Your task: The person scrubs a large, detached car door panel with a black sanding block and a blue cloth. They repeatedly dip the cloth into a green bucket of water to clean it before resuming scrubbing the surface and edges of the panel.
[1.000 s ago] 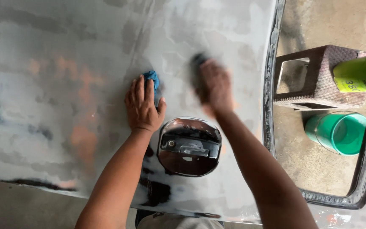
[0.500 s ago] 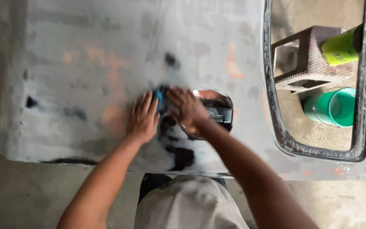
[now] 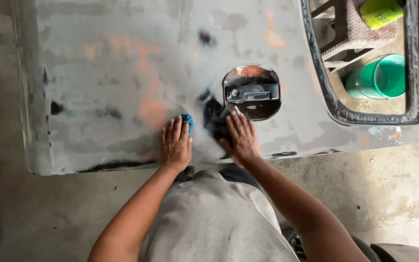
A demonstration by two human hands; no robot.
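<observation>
A grey sanded car door panel (image 3: 122, 73) with orange and black patches lies flat in front of me. My left hand (image 3: 175, 144) presses flat on a small blue pad (image 3: 187, 120) near the panel's front edge. My right hand (image 3: 239, 137) lies flat on a wet dark patch (image 3: 213, 114) just below the oval handle recess (image 3: 251, 91); whether something is under its palm is hidden. The two hands are a palm's width apart.
The door's window opening with a black rubber rim (image 3: 333, 109) is at the right. Through it show a green bucket (image 3: 381, 77), a brown plastic stool (image 3: 352, 34) and a yellow-green container (image 3: 379, 12). Concrete floor (image 3: 389, 184) surrounds the panel.
Both hands have slid back toward the panel's front edge, below the handle recess. The right hand has moved off the recess onto the dark patch. The view has shifted.
</observation>
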